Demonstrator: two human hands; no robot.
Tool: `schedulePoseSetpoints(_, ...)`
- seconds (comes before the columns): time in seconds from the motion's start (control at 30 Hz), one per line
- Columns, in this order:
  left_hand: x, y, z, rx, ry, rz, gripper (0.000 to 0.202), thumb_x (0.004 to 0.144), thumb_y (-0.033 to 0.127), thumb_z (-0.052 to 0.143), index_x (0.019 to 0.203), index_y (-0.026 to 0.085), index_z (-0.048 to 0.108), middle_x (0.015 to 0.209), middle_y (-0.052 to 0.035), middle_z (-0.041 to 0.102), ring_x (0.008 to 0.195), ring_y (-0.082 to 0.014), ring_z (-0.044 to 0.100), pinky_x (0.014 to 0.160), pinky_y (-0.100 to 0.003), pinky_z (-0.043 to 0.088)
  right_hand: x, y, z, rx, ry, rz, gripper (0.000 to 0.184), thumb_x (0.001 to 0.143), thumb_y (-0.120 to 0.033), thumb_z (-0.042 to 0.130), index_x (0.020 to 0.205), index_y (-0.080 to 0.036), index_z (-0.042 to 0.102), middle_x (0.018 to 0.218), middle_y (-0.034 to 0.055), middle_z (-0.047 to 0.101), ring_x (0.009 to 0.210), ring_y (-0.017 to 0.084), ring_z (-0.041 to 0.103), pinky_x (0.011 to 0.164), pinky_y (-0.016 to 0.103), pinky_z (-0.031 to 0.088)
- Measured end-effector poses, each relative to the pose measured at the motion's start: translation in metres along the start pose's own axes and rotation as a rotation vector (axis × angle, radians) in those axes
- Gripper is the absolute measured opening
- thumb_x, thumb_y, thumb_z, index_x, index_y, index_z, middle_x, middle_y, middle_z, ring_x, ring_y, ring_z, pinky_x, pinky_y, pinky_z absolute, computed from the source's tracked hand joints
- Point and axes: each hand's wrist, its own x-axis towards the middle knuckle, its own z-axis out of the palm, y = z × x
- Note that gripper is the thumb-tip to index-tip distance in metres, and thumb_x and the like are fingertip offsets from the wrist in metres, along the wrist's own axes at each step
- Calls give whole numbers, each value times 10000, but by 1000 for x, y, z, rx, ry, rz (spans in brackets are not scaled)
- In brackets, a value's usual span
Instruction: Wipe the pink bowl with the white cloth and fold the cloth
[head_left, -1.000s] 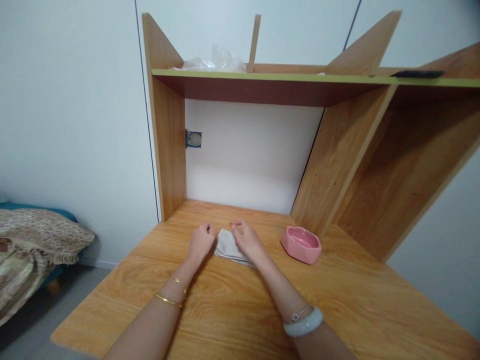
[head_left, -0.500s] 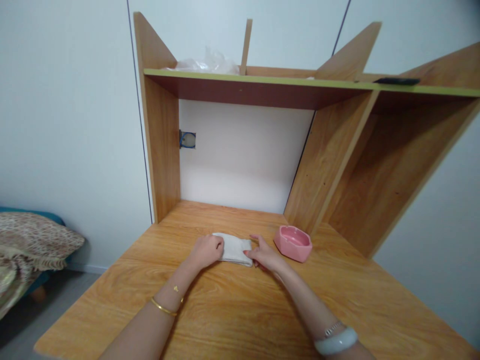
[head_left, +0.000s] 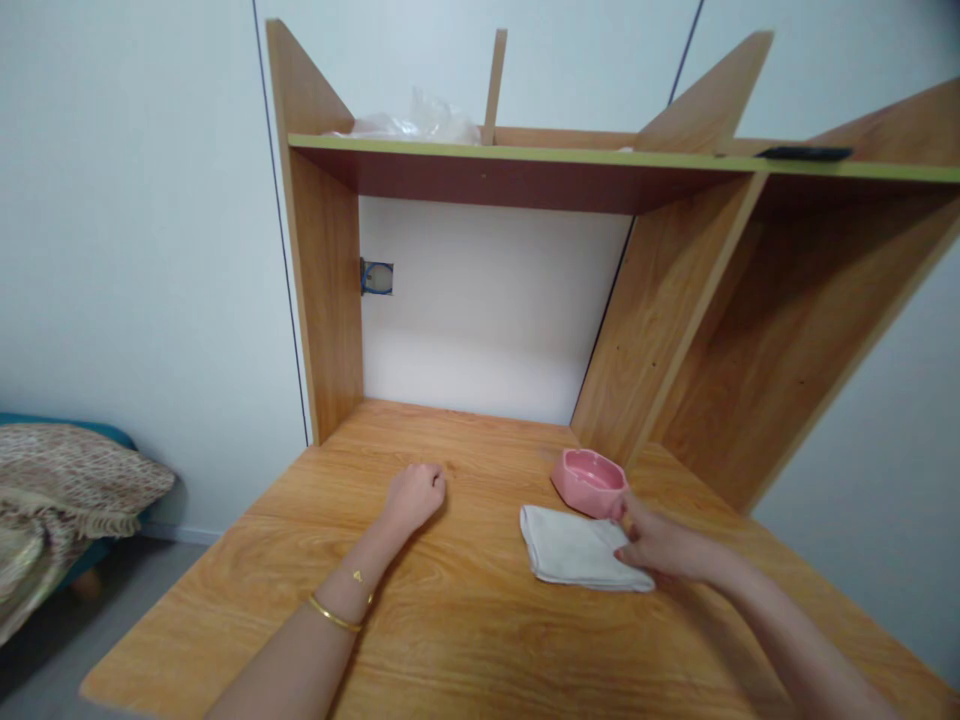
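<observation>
A folded off-white cloth lies at the right of the wooden desk, just in front of a pink faceted ashtray. My right hand grips the cloth by its right edge, thumb on top; its index finger is close to the ashtray's side, and I cannot tell whether they touch. On the desk to the left rests my left hand, curled into a loose fist with nothing visible in it. A gap of bare wood separates it from the cloth.
Behind the desk rises a wooden shelf unit with upright side panels. Its upper shelf bears a clear plastic bag and a flat black object. At far left, a patterned blanket covers blue furniture.
My right hand has drawn the cloth right and toward me, from beside my left hand to in front of the ashtray. The left hand has let go of the cloth and stays put.
</observation>
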Motion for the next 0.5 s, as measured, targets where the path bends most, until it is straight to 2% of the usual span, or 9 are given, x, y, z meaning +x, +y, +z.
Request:
schedulePoseSetpoints(0.1, 0, 1, 2, -13, -21, 21, 321, 808, 209, 326, 761, 159, 639, 775, -81, 659, 734, -178, 582, 616, -250, 372, -8, 5, -17, -89, -31, 162, 319, 545, -51, 520, 789, -208, 386, 586, -30, 511, 567, 151, 533, 477, 222, 349)
schedulePoseSetpoints(0.17, -1, 2, 3, -21, -27, 37, 313, 807, 215, 330, 754, 162, 634, 765, -71, 654, 728, -174, 576, 605, -246, 365, -8, 9, -23, -158, -9, 278, 292, 585, -40, 487, 811, -200, 392, 524, -35, 482, 532, 162, 536, 458, 229, 342)
schedulePoseSetpoints(0.23, -1, 2, 4, -27, -30, 47, 303, 804, 219, 334, 747, 164, 626, 755, -64, 648, 725, -173, 570, 592, -244, 355, -6, 14, -25, -214, 16, 330, 275, 625, -44, 468, 853, -185, 409, 521, -19, 495, 540, 176, 553, 460, 239, 349)
schedulePoseSetpoints(0.3, -1, 2, 4, -32, -33, 53, 291, 798, 214, 338, 742, 165, 619, 746, -60, 643, 719, -172, 565, 581, -242, 346, -4, 16, -25, -272, 39, 332, 256, 653, -47, 457, 879, -166, 433, 588, 36, 552, 594, 193, 581, 489, 254, 367)
schedulePoseSetpoints(0.37, -1, 2, 5, -36, -36, 58, 281, 794, 205, 339, 738, 167, 612, 746, -57, 639, 716, -170, 561, 577, -241, 339, -4, 10, -24, -364, 113, 313, 221, 682, -57, 442, 880, -152, 463, 741, 121, 600, 688, 218, 604, 535, 276, 382)
schedulePoseSetpoints(0.43, -1, 3, 5, -39, -42, 61, 278, 795, 202, 338, 733, 166, 606, 744, -58, 636, 709, -169, 557, 574, -243, 335, -5, -5, -21, -453, 227, 279, 187, 731, -105, 423, 902, -147, 484, 922, 180, 586, 781, 250, 606, 578, 304, 388)
schedulePoseSetpoints(0.5, -1, 3, 6, -38, -51, 61, 277, 800, 208, 336, 729, 162, 600, 738, -63, 631, 697, -170, 554, 572, -245, 333, -5, -29, -13, -470, 309, 207, 209, 788, -198, 398, 975, -148, 476, 1030, 182, 552, 829, 266, 595, 602, 321, 393)
